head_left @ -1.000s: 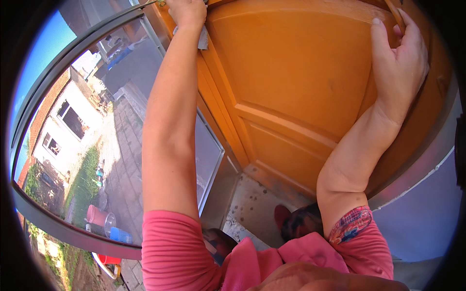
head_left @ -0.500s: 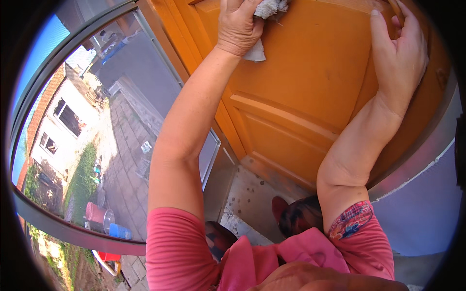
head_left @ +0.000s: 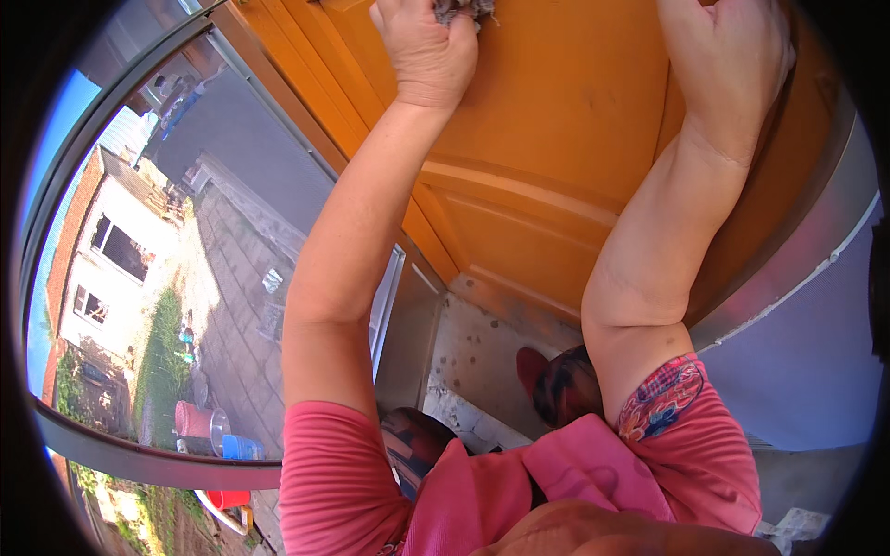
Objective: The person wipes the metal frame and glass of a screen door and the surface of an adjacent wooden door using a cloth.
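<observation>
I see the left hand [head_left: 426, 51] pinching a grey cloth [head_left: 466, 9] over the orange door [head_left: 556, 102], near my view's top; the right hand [head_left: 730, 69] is farther right, its grip I cannot tell.

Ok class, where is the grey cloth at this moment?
In the head view, the grey cloth is at the top edge near the middle, in the grip of the left hand, in front of the orange door.
</observation>
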Available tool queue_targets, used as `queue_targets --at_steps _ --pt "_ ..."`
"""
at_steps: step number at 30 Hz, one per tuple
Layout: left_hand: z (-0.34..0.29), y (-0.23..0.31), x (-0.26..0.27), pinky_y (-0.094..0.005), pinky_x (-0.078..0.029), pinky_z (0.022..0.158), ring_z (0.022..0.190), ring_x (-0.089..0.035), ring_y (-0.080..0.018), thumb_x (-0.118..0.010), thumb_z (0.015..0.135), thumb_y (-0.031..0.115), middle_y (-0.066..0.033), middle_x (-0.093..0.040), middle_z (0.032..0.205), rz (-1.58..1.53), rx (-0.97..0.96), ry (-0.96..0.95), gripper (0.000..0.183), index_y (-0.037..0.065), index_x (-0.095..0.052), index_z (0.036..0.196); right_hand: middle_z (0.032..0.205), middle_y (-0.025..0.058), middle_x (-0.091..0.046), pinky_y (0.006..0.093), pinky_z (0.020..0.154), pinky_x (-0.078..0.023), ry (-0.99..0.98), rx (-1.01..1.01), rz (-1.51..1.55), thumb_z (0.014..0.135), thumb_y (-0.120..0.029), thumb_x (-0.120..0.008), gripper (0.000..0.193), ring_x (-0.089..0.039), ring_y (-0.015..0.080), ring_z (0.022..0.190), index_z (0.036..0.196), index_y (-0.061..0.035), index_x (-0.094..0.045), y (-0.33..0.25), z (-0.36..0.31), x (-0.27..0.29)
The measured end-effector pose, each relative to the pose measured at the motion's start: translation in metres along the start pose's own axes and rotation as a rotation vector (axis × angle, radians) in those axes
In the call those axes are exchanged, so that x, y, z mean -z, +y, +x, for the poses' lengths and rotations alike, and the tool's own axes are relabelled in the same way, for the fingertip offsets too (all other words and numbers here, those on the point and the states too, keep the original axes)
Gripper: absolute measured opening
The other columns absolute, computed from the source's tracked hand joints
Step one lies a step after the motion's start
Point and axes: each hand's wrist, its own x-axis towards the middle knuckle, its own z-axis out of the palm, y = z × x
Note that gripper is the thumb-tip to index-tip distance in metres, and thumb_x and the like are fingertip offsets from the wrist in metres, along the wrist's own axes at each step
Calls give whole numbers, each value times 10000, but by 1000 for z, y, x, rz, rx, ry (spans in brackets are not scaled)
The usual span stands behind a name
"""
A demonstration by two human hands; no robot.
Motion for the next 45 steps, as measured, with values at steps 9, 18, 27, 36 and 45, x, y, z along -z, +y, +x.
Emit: queue_targets --at_steps 9,18,27,36,45 --pt "1 6 6 -432 -500 940 1086 -581 -374 -704 699 -92 -147 -599 1216 -17 -207 -164 492 102 -717 1151 1018 199 -668 454 871 -498 -43 -7 87 812 -80 -695 373 -622 365 941 1167 4 -620 9 0 0" --pt "4 -43 19 -461 -435 1040 1176 -523 -396 -692 814 67 -161 -565 1274 145 157 -178 364 127 -689 1173 994 161 -652 482 924 -440 -137 -170 -11 812 -115 -683 413 -599 356 987 1203 -12 -598 -3 13 9" --pt "16 79 -2 -381 -541 888 1036 -524 -324 -729 623 -61 -24 -598 1208 -102 -292 -431 565 193 -723 1128 1197 212 -647 494 1020 -432 -184 -210 125 826 -121 -681 494 -567 403 1149 1291 -1 -564 -7 13 21" --pt "77 84 9 -395 -516 958 1092 -583 -333 -635 681 -124 -112 -624 1224 -235 -173 -237 584 154 -718 1188 1271 194 -641 404 1083 -421 252 -454 397 898 -79 -644 392 -587 318 1192 1255 80 -614 -10 -12 23" --pt "186 132 -39 -491 -501 904 1023 -583 -449 -599 783 -31 -183 -636 1202 -241 -397 -167 351 44 -665 1120 1048 189 -712 388 830 -505 196 -357 -30 965 -78 -598 235 -652 300 925 1107 100 -654 26 -32 32"
